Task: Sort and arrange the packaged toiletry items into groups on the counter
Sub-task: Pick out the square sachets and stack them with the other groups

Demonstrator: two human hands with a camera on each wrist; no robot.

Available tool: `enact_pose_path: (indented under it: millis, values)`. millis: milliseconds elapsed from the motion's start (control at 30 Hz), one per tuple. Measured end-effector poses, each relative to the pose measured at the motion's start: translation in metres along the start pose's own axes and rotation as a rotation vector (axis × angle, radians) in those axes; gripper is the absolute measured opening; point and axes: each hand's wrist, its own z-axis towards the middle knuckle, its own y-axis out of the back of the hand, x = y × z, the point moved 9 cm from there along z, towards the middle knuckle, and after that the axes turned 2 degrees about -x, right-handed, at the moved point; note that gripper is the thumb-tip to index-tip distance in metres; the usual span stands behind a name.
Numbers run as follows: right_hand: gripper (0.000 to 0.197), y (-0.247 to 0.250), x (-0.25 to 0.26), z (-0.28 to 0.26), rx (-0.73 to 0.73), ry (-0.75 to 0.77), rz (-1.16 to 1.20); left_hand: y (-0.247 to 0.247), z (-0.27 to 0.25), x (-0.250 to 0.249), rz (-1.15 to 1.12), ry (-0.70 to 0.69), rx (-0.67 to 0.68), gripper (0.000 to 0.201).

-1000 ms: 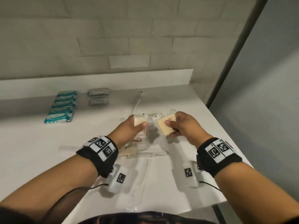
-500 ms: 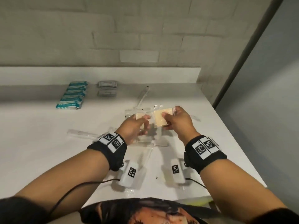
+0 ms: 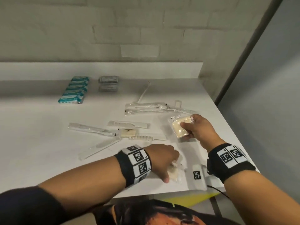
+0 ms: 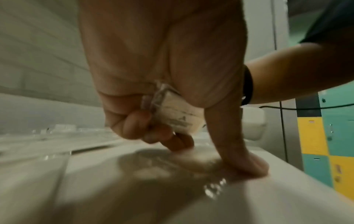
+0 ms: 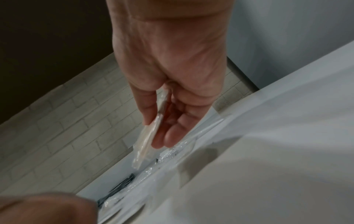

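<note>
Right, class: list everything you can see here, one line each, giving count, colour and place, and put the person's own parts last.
Teal packets: about six, teal and white, a row at the counter's far left.
Grey sachets: two small piles, grey, right of the teal row.
Wrapped toothbrushes: several, clear wrap, far centre; one more lies at centre left.
Combs: three, white, centre.
Soap packets: three, cream; one lies among the combs, one is in the right hand, one under the left.
Counter: one, white.
Wall: pale brick.
Wristbands: two, black with markers.
Left hand: grips soap near the front edge.
Right hand: holds soap raised.
</note>
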Motion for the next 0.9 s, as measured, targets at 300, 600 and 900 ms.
enact_pose_path:
  millis: [300,600,900]
  values:
    - [0.022,-0.012,0.026,-0.007,0.055,0.088,0.080,0.042,-0.028,0.104,-0.764,0.442,-0.502,0.023]
    - [0.029,-0.112,0.064,-0.026,0.230,0.174,0.143,0.056,-0.063,0.132,-1.572,0.275,-0.754,0.036]
    - [0.020,-0.184,0.050,-0.006,0.322,0.235,-0.461,0.002,-0.165,0.218,-1.086,0.745,-0.517,0.023]
